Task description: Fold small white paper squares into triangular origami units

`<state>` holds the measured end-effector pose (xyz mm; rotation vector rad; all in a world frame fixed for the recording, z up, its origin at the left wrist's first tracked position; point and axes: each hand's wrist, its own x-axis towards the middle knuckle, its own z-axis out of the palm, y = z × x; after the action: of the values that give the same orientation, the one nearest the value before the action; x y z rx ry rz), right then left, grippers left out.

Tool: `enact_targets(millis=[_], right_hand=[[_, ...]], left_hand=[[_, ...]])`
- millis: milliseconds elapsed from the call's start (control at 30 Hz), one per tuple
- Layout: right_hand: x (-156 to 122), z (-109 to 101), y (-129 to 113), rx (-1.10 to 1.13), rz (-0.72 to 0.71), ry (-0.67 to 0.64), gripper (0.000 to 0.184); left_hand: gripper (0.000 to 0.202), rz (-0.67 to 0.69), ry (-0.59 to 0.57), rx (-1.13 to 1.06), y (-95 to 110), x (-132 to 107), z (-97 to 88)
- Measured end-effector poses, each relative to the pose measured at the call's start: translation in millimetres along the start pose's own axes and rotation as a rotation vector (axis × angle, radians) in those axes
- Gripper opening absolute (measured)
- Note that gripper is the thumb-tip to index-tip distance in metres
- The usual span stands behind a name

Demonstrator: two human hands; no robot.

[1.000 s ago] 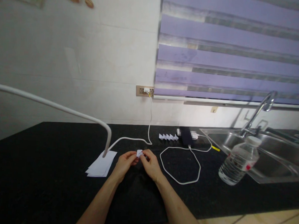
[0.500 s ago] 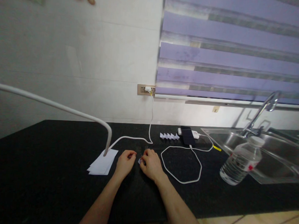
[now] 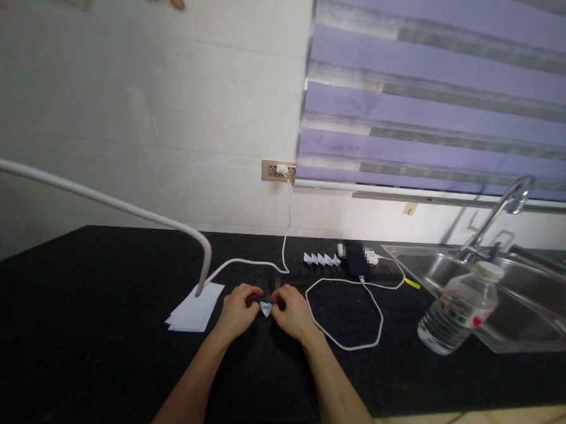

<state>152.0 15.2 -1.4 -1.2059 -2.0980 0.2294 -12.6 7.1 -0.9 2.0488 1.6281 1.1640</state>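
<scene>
A small folded white paper piece [image 3: 265, 308] is pinched between both my hands just above the black countertop [image 3: 91, 328]. My left hand [image 3: 236, 312] grips its left side with curled fingers. Closed in the same way, my right hand [image 3: 293, 312] holds the right side. A small stack of white paper sheets [image 3: 193, 307] lies just left of my left hand. A row of several small folded paper pieces [image 3: 321, 259] sits farther back on the counter.
A white lamp arm [image 3: 122, 208] stands on the sheets. A white charging cable [image 3: 354, 307] loops right of my hands, running from a wall socket [image 3: 279, 170] to a phone [image 3: 356, 259]. A plastic water bottle [image 3: 458, 305] stands beside the steel sink [image 3: 520, 294] with its faucet [image 3: 498, 214].
The paper piece came down from a raised position to near the counter; for a moment it was only in my right hand, and now both hands pinch it again.
</scene>
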Motion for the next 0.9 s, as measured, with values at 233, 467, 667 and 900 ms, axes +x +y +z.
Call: enact_targets(millis=[233,467,667,900], right_hand=[[0.1,-2.3,0.0,-0.008,0.032,-0.016,0.003],[0.1,-1.8,2.1,-0.002,0.005,-0.071,0.006],[1.2,-2.2,3.2,0.016,0.009,-0.088,0.009],[2.3,-2.4,3.1,0.034,0.017,-0.029,0.011]], left_hand=[[0.021,-0.007,-0.063,0.05,0.3,-2.0,-1.0],[0.02,0.042,-0.069,0.052,3.1,-2.0,-1.9],[0.016,0.034,-0.099,0.117,1.4,-1.5,-2.8],[0.016,0.026,-0.019,0.074,3.2,-0.3,-2.9]])
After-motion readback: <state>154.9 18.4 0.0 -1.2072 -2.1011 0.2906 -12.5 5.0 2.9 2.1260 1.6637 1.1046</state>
